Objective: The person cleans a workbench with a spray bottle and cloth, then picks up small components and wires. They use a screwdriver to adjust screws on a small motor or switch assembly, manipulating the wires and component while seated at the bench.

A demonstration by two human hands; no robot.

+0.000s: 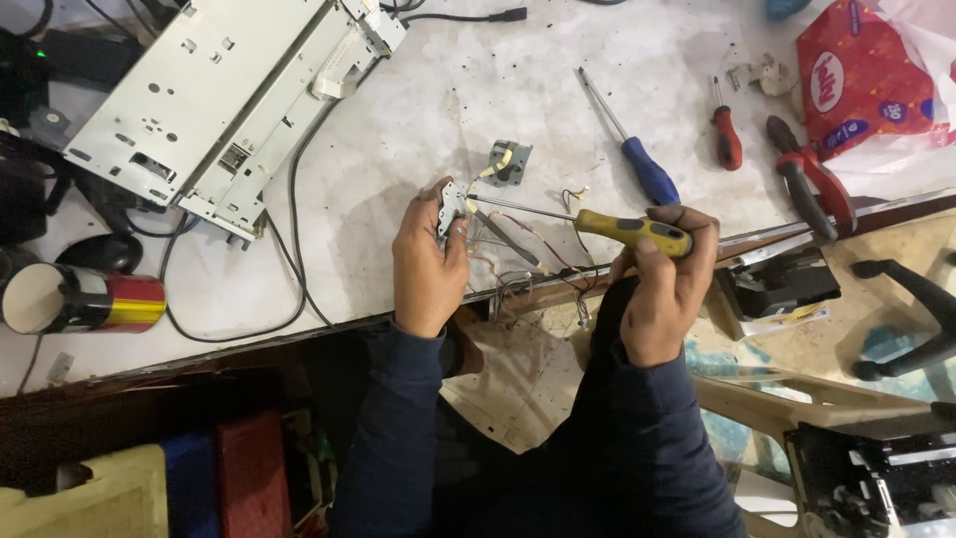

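Note:
My left hand (426,267) grips a small silver metal part (451,207) with thin wires trailing from it, held just above the white worktable's (418,120) front edge. My right hand (665,284) is closed around the yellow handle of a screwdriver (633,231). Its long shaft runs left and its tip meets the metal part. A second small metal component (509,162) with a yellow piece lies on the table just behind the held part. Both forearms are in dark blue sleeves.
A white metal chassis (224,95) lies at the back left with black cables around it. A blue-handled screwdriver (642,164), a small red screwdriver (726,134), red pliers (812,184) and a red packet (861,75) sit at the right. A red and yellow roll (85,299) lies at the left.

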